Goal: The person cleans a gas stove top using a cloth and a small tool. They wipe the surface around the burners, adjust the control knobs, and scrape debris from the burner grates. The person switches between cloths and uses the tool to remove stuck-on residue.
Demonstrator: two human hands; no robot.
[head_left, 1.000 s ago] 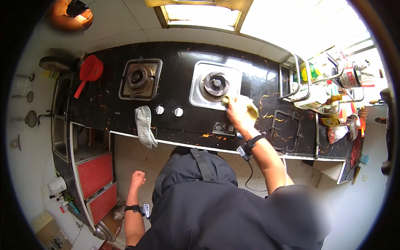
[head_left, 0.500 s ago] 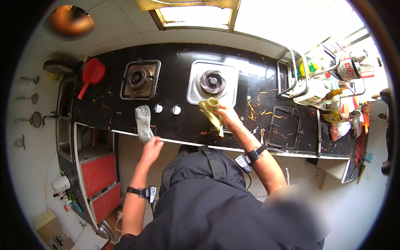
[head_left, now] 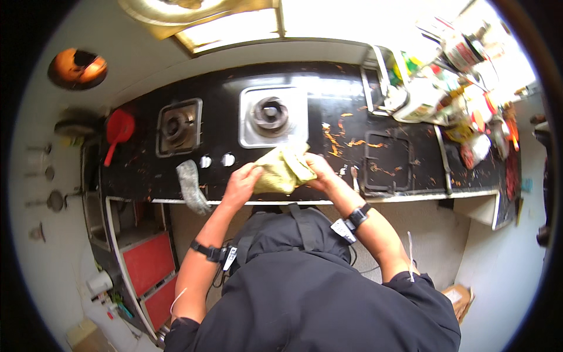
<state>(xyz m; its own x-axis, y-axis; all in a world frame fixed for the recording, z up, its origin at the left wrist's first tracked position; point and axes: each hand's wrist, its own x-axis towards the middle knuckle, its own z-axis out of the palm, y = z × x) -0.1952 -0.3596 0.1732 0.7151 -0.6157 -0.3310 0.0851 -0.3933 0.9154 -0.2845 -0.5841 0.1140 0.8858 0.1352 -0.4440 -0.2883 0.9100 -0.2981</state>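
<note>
A yellow-green cloth is stretched between my two hands, above the front of the black countertop. My left hand grips its left edge, fingers closed. On the other side my right hand is closed on the cloth's right edge, where it is folded over. A grey cloth lies left of my left hand and hangs over the counter's front edge. Just beyond the yellow-green cloth is the right gas burner in its shiny square tray. The left burner sits farther left, near two white knobs.
A red plastic ladle lies at the counter's left end. Orange scraps are scattered right of the burner, around a loose black pan-support frame. A metal rack and several bottles and jars crowd the right end.
My left hand has come from beside the grey cloth to the yellow-green cloth and taken hold of it. The cloth, earlier hanging from my right hand, is now spread wider between both.
</note>
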